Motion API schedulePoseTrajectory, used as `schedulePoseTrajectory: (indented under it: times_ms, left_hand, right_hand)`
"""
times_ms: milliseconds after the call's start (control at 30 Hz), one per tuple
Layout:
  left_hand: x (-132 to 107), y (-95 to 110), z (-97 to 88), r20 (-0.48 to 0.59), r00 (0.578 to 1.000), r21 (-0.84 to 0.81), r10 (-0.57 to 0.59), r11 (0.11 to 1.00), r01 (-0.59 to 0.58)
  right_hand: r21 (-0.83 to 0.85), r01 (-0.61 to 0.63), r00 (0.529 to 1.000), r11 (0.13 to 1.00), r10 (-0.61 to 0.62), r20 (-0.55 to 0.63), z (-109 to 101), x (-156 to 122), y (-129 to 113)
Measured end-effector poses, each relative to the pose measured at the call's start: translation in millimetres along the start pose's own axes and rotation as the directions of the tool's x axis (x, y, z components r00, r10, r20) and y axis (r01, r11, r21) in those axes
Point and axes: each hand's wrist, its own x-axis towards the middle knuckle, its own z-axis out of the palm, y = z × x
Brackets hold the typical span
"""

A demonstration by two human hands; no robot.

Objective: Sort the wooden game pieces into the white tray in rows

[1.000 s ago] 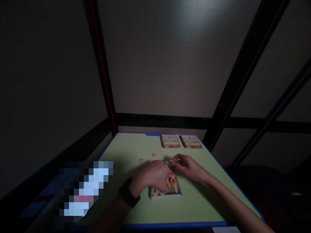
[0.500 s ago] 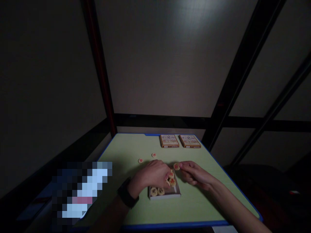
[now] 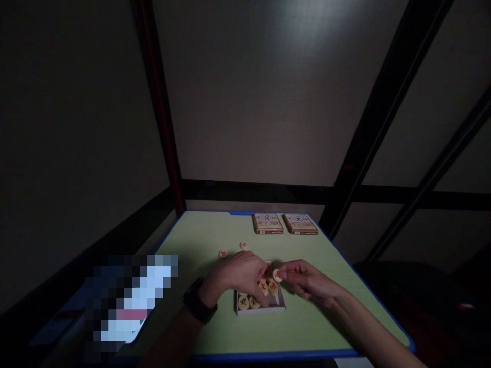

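Observation:
A shallow open box (image 3: 282, 308) holds round Chinese chess pieces, some with black characters (image 3: 243, 302) and some with red (image 3: 273, 288). My left hand (image 3: 243, 276), with a black watch at its wrist, reaches over the box from the left. Its thumb and fingers are apart, bent down among the pieces; some fingertips are hidden. Above the box's right edge, my right hand (image 3: 307, 280) pinches a red-marked Chinese chess piece (image 3: 276, 275) between thumb and fingers. Two loose red-marked pieces, one on the left (image 3: 223, 253) and one on the right (image 3: 243, 245), lie beyond my left hand.
Two flat printed boxes, a left one (image 3: 268, 224) and a right one (image 3: 300, 224), lie at the back of the green table (image 3: 207, 230), which has a blue rim. A pixelated bright object (image 3: 141, 296) is at the left edge. Dark panelled walls surround the table.
My right hand has moved slightly down and left with its piece, closer to the box. My left hand has shifted its fingers, and more red-marked pieces show between them.

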Motion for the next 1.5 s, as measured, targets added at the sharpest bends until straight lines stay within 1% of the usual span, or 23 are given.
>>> schedulePoseTrajectory:
  times_ms: [133, 267, 333, 433, 500, 533, 600, 667, 733, 767, 833, 867, 933, 1000, 1033, 1100, 1167, 1200, 1267, 1333, 1400, 1433, 1500]
  left_hand:
    - [1.3, -4.4, 1.8, 0.034, 0.998, 0.006, 0.056, 0.998, -0.056]
    - [1.9, -5.0, 1.3, 0.010, 0.999, -0.037, 0.045, 0.998, -0.045]
    - [2.1, -4.0, 0.1, -0.042, 0.999, -0.126, 0.021, 0.992, -0.026]
    - [3.6, -3.0, -1.0, -0.094, 0.996, -0.383, -0.001, 0.923, -0.035]
    - [5.6, -3.2, -0.4, -0.113, 0.994, -0.529, -0.005, 0.847, -0.056]
    - [6.8, -3.4, 0.2, -0.135, 0.991, -0.566, -0.009, 0.822, -0.070]
    - [9.0, -4.0, 1.5, -0.183, 0.983, -0.577, -0.020, 0.811, -0.091]
    - [10.2, -3.9, 2.0, -0.192, 0.981, -0.564, -0.031, 0.821, -0.084]
    - [10.2, -2.9, 1.2, -0.139, 0.990, -0.581, -0.024, 0.812, -0.062]
    - [9.9, -2.1, 0.5, -0.106, 0.994, -0.598, -0.017, 0.800, -0.050]
    - [9.1, -0.6, -1.1, -0.052, 0.999, -0.629, 0.004, 0.776, -0.036]
    - [8.8, 0.0, -1.7, -0.041, 0.999, -0.641, 0.014, 0.767, -0.036]
    - [8.5, 0.2, -1.9, -0.041, 0.999, -0.662, 0.023, 0.748, -0.045]
    - [8.1, -0.5, -1.3, -0.045, 0.998, -0.685, 0.034, 0.727, -0.056]
    - [7.8, -1.1, -0.8, -0.039, 0.999, -0.693, 0.038, 0.719, -0.054]
    - [6.8, -2.5, -0.3, -0.005, 0.999, -0.697, 0.038, 0.716, -0.031]
    - [5.8, -3.8, -0.7, 0.044, 0.998, -0.687, 0.041, 0.727, 0.000]
    - [5.4, -4.4, -1.2, 0.069, 0.997, -0.680, 0.044, 0.733, 0.015]
    - [5.7, -5.6, -2.2, 0.092, 0.995, -0.658, 0.045, 0.752, 0.027]
    - [7.4, -7.5, -2.9, 0.025, 1.000, -0.622, 0.011, 0.783, 0.007]
    - [10.5, -10.7, -3.0, -0.133, 0.990, -0.571, -0.054, 0.820, -0.032]
    - [12.2, -12.8, -2.8, -0.225, 0.970, -0.539, -0.091, 0.841, -0.046]
    - [15.6, -18.1, -1.9, -0.380, 0.910, -0.467, -0.167, 0.884, -0.033]
  right_hand:
    - [-0.018, 0.002, 1.000, 1.000, -0.003, -0.030, 0.4, -0.2, 0.7]
    - [0.034, 0.015, 0.997, 0.999, -0.012, -0.074, 1.6, 1.8, 3.1]
    - [0.067, 0.022, 0.993, 0.997, -0.014, -0.115, 4.8, 2.4, 3.7]
    - [0.126, 0.069, 0.973, 0.990, -0.039, -0.228, 12.9, 3.6, 4.2]
    - [0.161, 0.110, 0.947, 0.981, -0.054, -0.317, 19.0, 5.2, 5.0]
    - [0.169, 0.131, 0.931, 0.977, -0.063, -0.358, 21.6, 6.3, 5.5]
    - [0.137, 0.182, 0.893, 0.974, -0.105, -0.439, 25.2, 8.7, 6.8]
    - [0.012, 0.233, 0.832, 0.972, -0.193, -0.521, 25.7, 10.9, 7.9]
    - [-0.169, 0.242, 0.776, 0.955, -0.296, -0.557, 23.3, 12.4, 8.7]
    - [-0.251, 0.229, 0.766, 0.940, -0.334, -0.549, 21.3, 12.7, 9.0]
    - [-0.365, 0.202, 0.785, 0.909, -0.373, -0.494, 16.7, 12.4, 10.0]
    - [-0.408, 0.191, 0.797, 0.893, -0.384, -0.466, 14.4, 11.7, 10.5]
    - [-0.513, 0.170, 0.792, 0.841, -0.426, -0.437, 10.7, 9.1, 11.0]
    - [-0.655, 0.160, 0.767, 0.739, -0.510, -0.389, 8.7, 5.2, 9.9]
    - [-0.724, 0.168, 0.763, 0.669, -0.554, -0.334, 8.4, 3.1, 8.6]
    - [-0.828, 0.213, 0.784, 0.519, -0.597, -0.173, 8.9, -1.0, 4.8]
    - [-0.879, 0.252, 0.813, 0.405, -0.581, -0.035, 10.1, -3.8, 0.6]
    - [-0.891, 0.257, 0.825, 0.373, -0.565, 0.001, 10.8, -4.7, -1.2]
    - [-0.901, 0.245, 0.839, 0.359, -0.543, 0.011, 12.0, -5.5, -3.9]
    - [-0.896, 0.212, 0.847, 0.391, -0.531, -0.032, 13.8, -5.8, -5.5]
    - [-0.881, 0.164, 0.858, 0.444, -0.505, -0.095, 17.0, -6.6, -6.0]
    - [-0.870, 0.141, 0.866, 0.473, -0.485, -0.123, 19.4, -7.2, -5.9]
    - [-0.848, 0.106, 0.888, 0.520, -0.433, -0.155, 25.4, -8.9, -4.5]
